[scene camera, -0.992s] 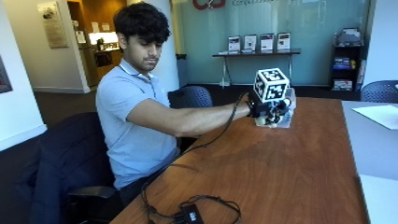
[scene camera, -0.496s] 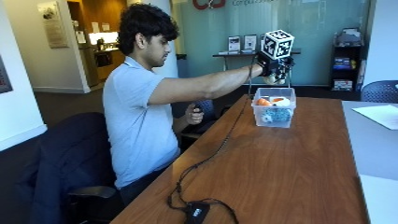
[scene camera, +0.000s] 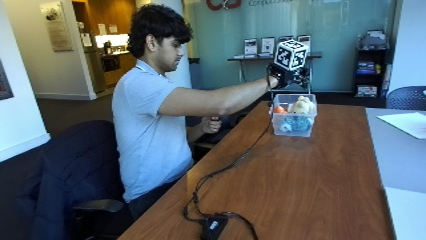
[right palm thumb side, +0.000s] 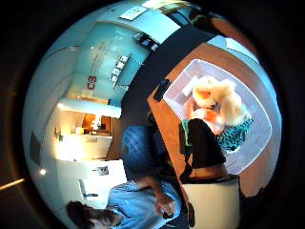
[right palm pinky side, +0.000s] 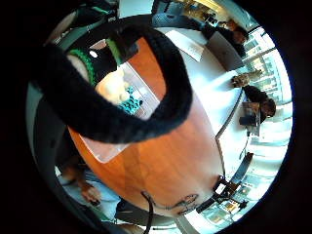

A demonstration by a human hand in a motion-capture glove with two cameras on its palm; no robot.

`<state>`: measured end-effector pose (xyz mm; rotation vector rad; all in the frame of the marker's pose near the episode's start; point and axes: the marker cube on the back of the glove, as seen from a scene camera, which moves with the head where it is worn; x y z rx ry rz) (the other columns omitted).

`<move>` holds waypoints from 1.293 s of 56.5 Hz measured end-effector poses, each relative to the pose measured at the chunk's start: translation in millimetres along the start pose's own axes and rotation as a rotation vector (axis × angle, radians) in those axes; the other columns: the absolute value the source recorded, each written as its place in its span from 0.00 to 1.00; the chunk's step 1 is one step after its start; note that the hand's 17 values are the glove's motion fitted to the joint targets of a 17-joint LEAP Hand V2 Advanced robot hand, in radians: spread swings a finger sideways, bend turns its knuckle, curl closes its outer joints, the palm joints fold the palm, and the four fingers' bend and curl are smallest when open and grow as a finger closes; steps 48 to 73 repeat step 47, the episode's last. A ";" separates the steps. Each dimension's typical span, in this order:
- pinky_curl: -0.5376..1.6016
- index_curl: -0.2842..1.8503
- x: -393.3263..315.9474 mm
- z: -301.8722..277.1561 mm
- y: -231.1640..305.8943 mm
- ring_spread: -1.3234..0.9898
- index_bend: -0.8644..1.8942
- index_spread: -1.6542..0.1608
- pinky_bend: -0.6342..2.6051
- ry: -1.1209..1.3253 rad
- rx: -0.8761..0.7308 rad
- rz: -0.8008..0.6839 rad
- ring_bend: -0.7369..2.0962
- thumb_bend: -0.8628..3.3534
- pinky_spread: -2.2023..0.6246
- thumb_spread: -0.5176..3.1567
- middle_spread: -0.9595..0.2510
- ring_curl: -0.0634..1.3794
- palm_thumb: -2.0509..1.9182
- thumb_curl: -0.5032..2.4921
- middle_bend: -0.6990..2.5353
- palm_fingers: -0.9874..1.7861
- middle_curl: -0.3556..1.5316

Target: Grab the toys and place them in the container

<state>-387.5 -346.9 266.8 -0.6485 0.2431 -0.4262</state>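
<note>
A: Toys (scene camera: 295, 111) first. Located where?

B: Inside the container (scene camera: 293, 133): clear tub, open on top, standing upright on the bench (scene camera: 299, 185) toward its far end. Cream plush (scene camera: 303, 105) on top of the heap, orange piece (scene camera: 280, 109) beside it, teal one (scene camera: 296, 123) underneath against the front wall. All within the walls; cream plush poking up near the rim.

A: And the hands?

B: Gloved right hand (scene camera: 283, 75) raised straight above the tub, arm stretched out level across the bench. Apart from the toys, not touching rim or plush. Open or closed: cannot tell from any view. Nothing seen carried in the outside view; a black strap covering much of the little-finger palm view.

A: Bare left hand (scene camera: 212, 124)?

B: Low, by the near bench edge, close to the body. Well away from the tub. So nearer by far: the gloved one.

A: Relation that matters for the next move?

B: Vertical. Tub directly below the palm, mouth facing up; both palm views looking down into it. Long axis of the tub not clear from here, and probably of little weight with the mouth that wide.

A: Progress, as a judgement?

B: Looks late in the task, with every toy in sight lying inside the tub. Main risk if reaching back down: nudging the plush at the rim.
</note>
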 end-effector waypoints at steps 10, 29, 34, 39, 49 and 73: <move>0.42 0.31 42.4 16.4 71.0 0.54 0.38 0.73 0.55 0.041 -0.140 0.042 0.45 0.23 0.77 0.56 0.81 0.31 0.53 0.33 0.27 0.37 0.34; 0.41 0.30 111.9 59.4 184.7 0.53 0.38 0.74 0.54 0.072 -0.239 0.024 0.48 0.24 0.77 0.58 0.81 0.32 0.52 0.29 0.29 0.40 0.36; 0.41 0.30 130.3 72.1 204.5 0.52 0.38 0.74 0.53 0.114 -0.285 0.054 0.49 0.24 0.77 0.58 0.81 0.32 0.52 0.28 0.29 0.41 0.36; 0.41 0.31 145.5 85.4 219.4 0.52 0.38 0.74 0.52 0.093 -0.331 0.092 0.48 0.25 0.77 0.58 0.80 0.32 0.52 0.28 0.29 0.40 0.37; 0.40 0.32 162.7 104.7 237.8 0.52 0.39 0.74 0.51 0.003 -0.302 0.129 0.44 0.25 0.77 0.58 0.80 0.30 0.51 0.27 0.29 0.38 0.37; 0.40 0.32 162.7 104.7 237.8 0.52 0.39 0.74 0.51 0.003 -0.302 0.129 0.44 0.25 0.77 0.58 0.80 0.30 0.51 0.27 0.29 0.38 0.37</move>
